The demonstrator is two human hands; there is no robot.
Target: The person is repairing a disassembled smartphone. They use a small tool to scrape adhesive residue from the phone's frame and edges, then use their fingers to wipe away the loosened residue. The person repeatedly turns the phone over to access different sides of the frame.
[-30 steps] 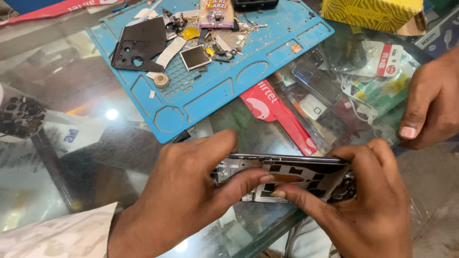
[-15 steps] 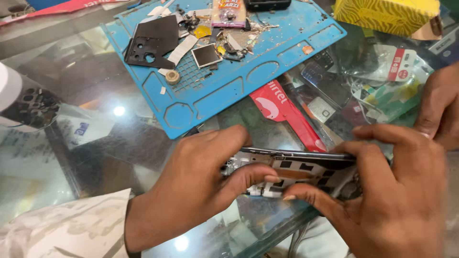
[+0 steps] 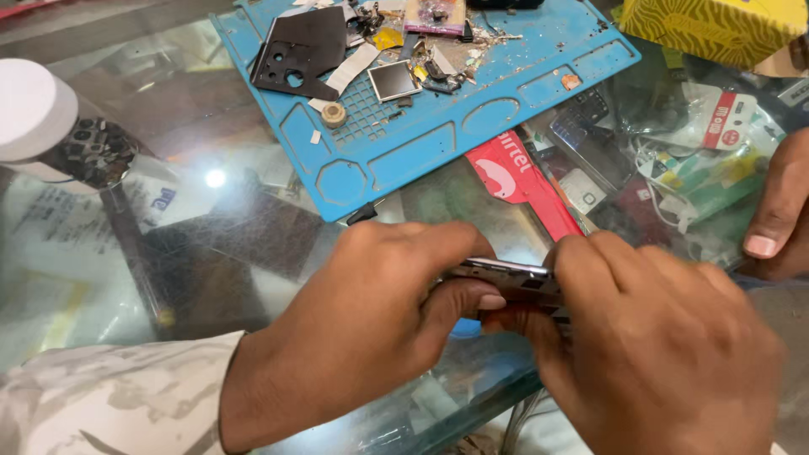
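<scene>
In the head view, the left hand [image 3: 371, 312] and the right hand [image 3: 666, 345] grip together an opened phone body [image 3: 506, 274], a thin metal-edged frame. It is held just above the near edge of the glass counter [image 3: 168, 244], low in the middle of the picture. Its long axis runs left to right, and only its narrow edge faces the camera; most of it is hidden under the fingers. The left thumb [image 3: 468, 303] presses from below, and the other left fingers curl over the top. The right fingers are closed narrow around the right end.

Behind the phone lies a blue repair mat [image 3: 438, 143] with a black back cover [image 3: 303, 50], a small square chip module [image 3: 394, 80] and loose small parts. A red card [image 3: 518, 181] lies under the glass. At the right edge, another person's hand [image 3: 779, 211] rests on the counter. A white round lid [image 3: 29, 109] stands far left.
</scene>
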